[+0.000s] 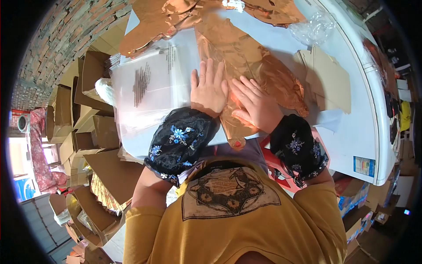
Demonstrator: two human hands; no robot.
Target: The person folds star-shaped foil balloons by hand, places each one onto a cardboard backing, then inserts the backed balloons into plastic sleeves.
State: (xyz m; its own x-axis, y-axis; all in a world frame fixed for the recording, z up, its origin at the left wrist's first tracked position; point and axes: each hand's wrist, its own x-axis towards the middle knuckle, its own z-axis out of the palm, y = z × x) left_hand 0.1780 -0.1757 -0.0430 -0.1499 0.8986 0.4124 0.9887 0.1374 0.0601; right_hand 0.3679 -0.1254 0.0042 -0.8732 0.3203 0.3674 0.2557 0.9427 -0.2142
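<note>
Copper-coloured foil (246, 53) lies across the white tabletop, narrowing to a rounded tip near my body. My left hand (209, 90) rests palm down at the foil's left edge, beside a stack of clear plastic bags (149, 88) with dark print. Flat on the foil, my right hand (255, 101) has its fingers stretched toward the upper left. The fingers of both hands are extended, and neither hand grips anything. The two hands are close together, with a narrow strip of foil between them.
More crumpled copper foil (162, 26) lies at the far edge. Flat cardboard pieces (327, 79) and a clear crumpled bag (314, 28) are at the right. Open cardboard boxes (94, 132) crowd the left side, by a brick wall (57, 48).
</note>
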